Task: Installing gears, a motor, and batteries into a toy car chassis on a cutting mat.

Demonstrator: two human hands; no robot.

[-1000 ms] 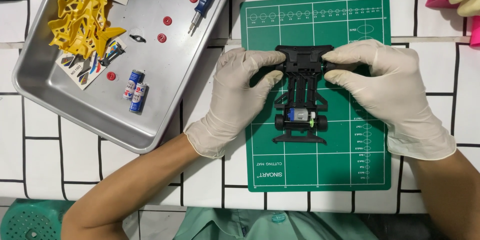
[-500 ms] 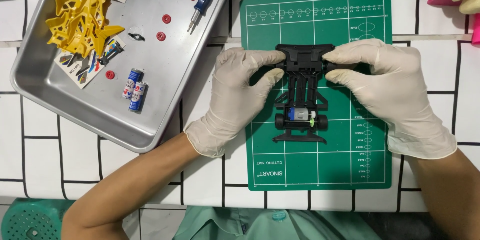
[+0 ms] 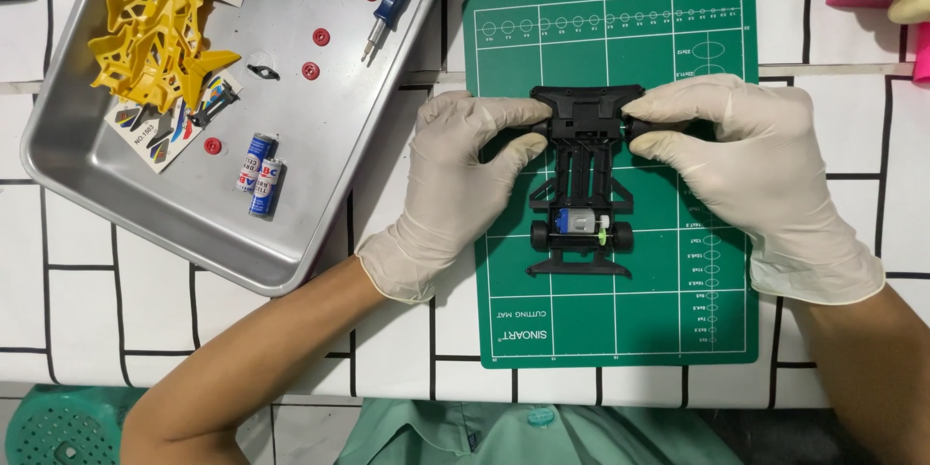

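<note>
Head view: left hand [image 3: 455, 184], right hand [image 3: 746, 165] pinching one black chassis [image 3: 584, 184]; two batteries [image 3: 260, 174] in tray [image 3: 320, 232].

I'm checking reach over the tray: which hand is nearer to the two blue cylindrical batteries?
Left. The left hand grips the black plastic toy car chassis just right of the batteries in the metal tray; the right hand holds the chassis's far side.

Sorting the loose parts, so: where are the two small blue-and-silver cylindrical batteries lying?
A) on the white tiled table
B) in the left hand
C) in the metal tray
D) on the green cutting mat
C: the two small blue-and-silver cylindrical batteries lie side by side in the metal tray, left of the gloved left hand.
</note>
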